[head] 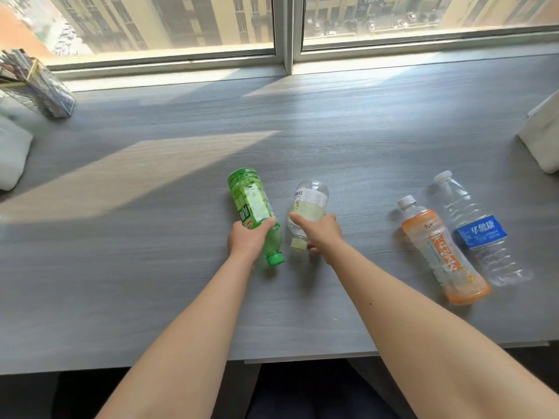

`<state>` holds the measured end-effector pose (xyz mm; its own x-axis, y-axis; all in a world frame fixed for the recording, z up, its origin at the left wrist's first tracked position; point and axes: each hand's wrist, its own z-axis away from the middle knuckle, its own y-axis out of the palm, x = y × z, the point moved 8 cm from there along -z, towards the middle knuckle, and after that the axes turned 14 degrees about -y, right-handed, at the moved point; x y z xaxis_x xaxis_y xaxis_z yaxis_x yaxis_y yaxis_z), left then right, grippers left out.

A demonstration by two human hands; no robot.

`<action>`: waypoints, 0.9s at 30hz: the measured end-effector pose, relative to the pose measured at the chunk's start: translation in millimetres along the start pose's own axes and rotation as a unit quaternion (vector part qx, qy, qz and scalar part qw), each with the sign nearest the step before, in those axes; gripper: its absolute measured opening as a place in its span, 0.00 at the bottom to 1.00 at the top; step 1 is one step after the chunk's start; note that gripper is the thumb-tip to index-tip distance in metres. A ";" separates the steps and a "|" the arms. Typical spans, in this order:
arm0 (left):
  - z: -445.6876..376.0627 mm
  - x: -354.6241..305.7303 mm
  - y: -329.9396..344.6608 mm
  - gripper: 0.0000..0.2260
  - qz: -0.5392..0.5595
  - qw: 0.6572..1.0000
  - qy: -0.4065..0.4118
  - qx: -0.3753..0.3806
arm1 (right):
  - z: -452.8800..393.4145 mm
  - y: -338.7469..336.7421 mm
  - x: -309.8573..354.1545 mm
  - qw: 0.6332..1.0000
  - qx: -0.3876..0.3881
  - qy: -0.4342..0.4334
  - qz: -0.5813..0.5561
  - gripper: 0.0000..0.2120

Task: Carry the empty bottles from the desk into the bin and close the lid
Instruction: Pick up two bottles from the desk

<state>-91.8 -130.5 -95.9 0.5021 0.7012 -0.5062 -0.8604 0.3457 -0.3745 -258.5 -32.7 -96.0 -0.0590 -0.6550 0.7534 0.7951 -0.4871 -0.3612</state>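
Note:
On the grey desk (151,267) my left hand (246,240) grips a green bottle (251,201) around its lower neck, green cap pointing toward me. Right beside it my right hand (320,234) grips a clear bottle with a pale yellow label (311,198), cap also toward me. Both bottles point away from me with their bases raised off the desk. Further right, an orange-labelled bottle (438,252) and a clear bottle with a blue label (478,231) lie side by side on the desk, untouched. No bin is in view.
A glass holder with pens (39,86) stands at the back left, with a white object (12,155) in front of it. A white cloth-like thing (544,134) sits at the right edge. A window sill (284,65) runs along the far side.

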 end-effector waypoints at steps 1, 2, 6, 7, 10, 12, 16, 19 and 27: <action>1.0 1.6 -4.1 0.26 0.021 1.000 0.000 0.004 | 1.0 -1.1 -1.1 1.000 0.003 0.002 -0.019 0.39; 2.8 2.6 -10.0 0.26 0.039 0.999 0.003 0.000 | 2.7 -1.9 -2.4 0.999 0.008 0.005 -0.048 0.38; 15.2 12.0 -27.7 0.29 0.119 0.992 0.004 0.032 | 14.0 -6.6 -6.1 0.983 0.042 0.024 -0.179 0.35; 19.1 16.6 -29.3 0.27 0.141 0.988 0.003 0.055 | 18.1 -8.6 -6.8 0.977 0.055 0.026 -0.202 0.34; 36.1 34.1 -37.4 0.23 0.165 0.981 -0.003 0.101 | 33.5 -18.0 -11.8 0.963 0.095 0.035 -0.250 0.31; 47.2 47.9 -44.3 0.21 0.165 0.980 -0.003 0.114 | 44.4 -25.3 -17.4 0.959 0.113 0.035 -0.259 0.31; 70.3 85.0 -50.6 0.17 0.161 0.978 -0.016 0.133 | 69.6 -35.6 -31.4 0.965 0.141 0.025 -0.220 0.29; 89.5 114.1 -48.3 0.18 0.137 0.978 -0.022 0.153 | 91.9 -40.8 -42.7 0.969 0.148 0.010 -0.197 0.21; 135.5 173.9 -55.0 0.12 0.041 0.974 0.012 0.223 | 158.0 -51.9 -79.2 0.978 0.140 -0.033 -0.154 0.21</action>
<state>30.9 56.9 -58.1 0.4280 0.7243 -0.5405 -0.8471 0.5300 0.0394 -199.7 135.7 -50.1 -0.2892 -0.4594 0.8398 0.8807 -0.4715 0.0454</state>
